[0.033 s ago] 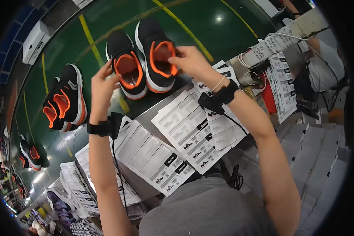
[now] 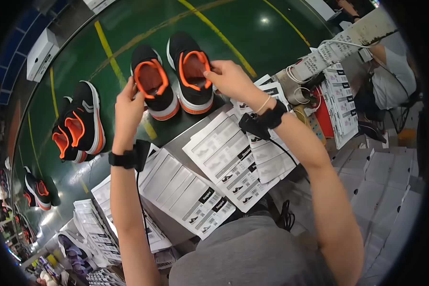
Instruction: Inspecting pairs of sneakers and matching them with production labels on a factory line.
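Two black-and-orange shoes [image 2: 188,45] side by side on the green bench [image 2: 252,28], both hands on them.
Left hand [image 2: 130,107] pinching the outer side of the left shoe [image 2: 165,104] at its collar; right hand [image 2: 231,81] pinching the collar of the right shoe [image 2: 194,97], thumb over the opening. Toes point away from the wearer. Similar pair [image 2: 91,121] to the left; printed white sheets [image 2: 214,143] nearer the body.

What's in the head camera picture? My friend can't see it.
A left hand holds one orange-lined black shoe and a right hand holds its mate on a green tabletop. Similar shoes stand to the left; printed white sheets lie lower in the picture.
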Available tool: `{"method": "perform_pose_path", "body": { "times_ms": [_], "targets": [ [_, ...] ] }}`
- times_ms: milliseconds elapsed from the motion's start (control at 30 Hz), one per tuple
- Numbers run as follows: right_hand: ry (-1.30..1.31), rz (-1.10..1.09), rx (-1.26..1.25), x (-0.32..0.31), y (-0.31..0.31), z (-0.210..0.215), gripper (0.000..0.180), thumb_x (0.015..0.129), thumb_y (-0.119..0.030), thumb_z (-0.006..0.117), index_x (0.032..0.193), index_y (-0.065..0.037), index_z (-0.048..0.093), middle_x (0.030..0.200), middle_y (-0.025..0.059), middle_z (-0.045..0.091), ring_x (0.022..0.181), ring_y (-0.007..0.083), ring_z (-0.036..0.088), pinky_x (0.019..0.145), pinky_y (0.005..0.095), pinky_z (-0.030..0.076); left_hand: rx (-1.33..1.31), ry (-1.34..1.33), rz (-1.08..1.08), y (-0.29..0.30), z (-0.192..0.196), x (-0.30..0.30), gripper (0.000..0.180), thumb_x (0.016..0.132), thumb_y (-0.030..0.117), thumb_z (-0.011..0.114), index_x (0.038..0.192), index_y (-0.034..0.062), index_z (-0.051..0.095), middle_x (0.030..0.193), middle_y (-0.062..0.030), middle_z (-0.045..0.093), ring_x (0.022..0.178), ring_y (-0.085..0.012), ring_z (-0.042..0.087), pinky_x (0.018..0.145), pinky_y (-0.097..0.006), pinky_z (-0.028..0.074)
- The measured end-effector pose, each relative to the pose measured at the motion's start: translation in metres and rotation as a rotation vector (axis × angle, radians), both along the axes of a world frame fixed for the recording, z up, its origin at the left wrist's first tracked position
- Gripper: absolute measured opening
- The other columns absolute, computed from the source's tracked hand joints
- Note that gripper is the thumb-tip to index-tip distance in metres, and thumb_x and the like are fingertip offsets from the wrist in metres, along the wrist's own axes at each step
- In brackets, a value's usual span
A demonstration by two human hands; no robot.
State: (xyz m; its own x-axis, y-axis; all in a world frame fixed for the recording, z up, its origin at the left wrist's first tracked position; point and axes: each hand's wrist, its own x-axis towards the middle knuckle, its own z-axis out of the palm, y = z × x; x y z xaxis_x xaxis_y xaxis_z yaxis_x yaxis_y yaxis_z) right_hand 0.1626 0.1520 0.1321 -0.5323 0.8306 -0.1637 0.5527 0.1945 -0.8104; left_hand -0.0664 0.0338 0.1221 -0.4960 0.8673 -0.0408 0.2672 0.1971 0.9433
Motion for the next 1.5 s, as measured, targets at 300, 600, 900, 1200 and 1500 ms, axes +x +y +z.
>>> {"method": "perform_pose_path", "body": {
  "times_ms": [300, 600, 900, 1200, 1500],
  "targets": [
    [-0.175, -0.203, 0.410, 0.116, -0.138, 0.016, 0.022, 0.080, -0.017, 0.065, 0.085, 0.003, 0.059, 0.086, 0.0182, 0.063, 0.080, 0.0354, 0.063, 0.066, 0.0373, 0.051, -0.032, 0.757, -0.517, -0.068, 0.045, 0.119, 0.045, 0.079, 0.008, 0.060, 0.123, 0.0048, 0.053, 0.134, -0.0221, 0.043, 0.125, -0.0462, 0.036, 0.099, -0.056, 0.032],
    [-0.439, -0.168, 0.780, 0.115, -0.176, -0.033, 0.017, 0.079, -0.010, 0.063, 0.090, 0.003, 0.060, 0.110, 0.0221, 0.060, 0.101, 0.0347, 0.061, 0.074, 0.0387, 0.054, 0.102, 0.822, -0.872, -0.044, -0.005, 0.186, 0.045, 0.081, 0.008, 0.058, 0.126, 0.0111, 0.052, 0.144, -0.0107, 0.033, 0.133, -0.0485, 0.015, 0.096, -0.074, 0.018],
    [-0.090, -0.380, 0.658, 0.140, -0.166, -0.027, 0.008, 0.080, -0.007, 0.060, 0.078, 0.000, 0.063, 0.086, 0.0130, 0.068, 0.080, 0.0270, 0.066, 0.067, 0.0317, 0.055, 0.081, 0.772, -0.762, -0.053, -0.012, 0.197, 0.044, 0.081, 0.018, 0.061, 0.124, 0.0095, 0.053, 0.139, -0.0060, 0.041, 0.130, -0.0473, 0.021, 0.097, -0.073, 0.016],
    [1.197, -1.196, 0.297, 0.212, -0.136, 0.016, 0.015, 0.092, -0.010, 0.050, 0.097, 0.004, 0.048, 0.094, 0.0162, 0.058, 0.087, 0.0277, 0.064, 0.081, 0.0397, 0.055, 0.014, 0.731, -0.782, -0.053, -0.001, 0.193, 0.046, 0.082, 0.022, 0.062, 0.126, 0.0140, 0.052, 0.141, -0.0051, 0.040, 0.129, -0.0471, 0.028, 0.101, -0.069, 0.016],
    [0.475, -0.578, 0.717, 0.043, -0.062, 0.051, 0.020, 0.093, -0.014, 0.050, 0.103, 0.002, 0.059, 0.097, 0.0164, 0.065, 0.091, 0.0264, 0.064, 0.077, 0.0317, 0.053, 0.112, 0.641, -0.854, -0.117, 0.058, 0.168, 0.042, 0.082, 0.024, 0.064, 0.121, 0.0117, 0.054, 0.135, -0.0156, 0.044, 0.127, -0.0468, 0.033, 0.102, -0.058, 0.029]
  ]
}}
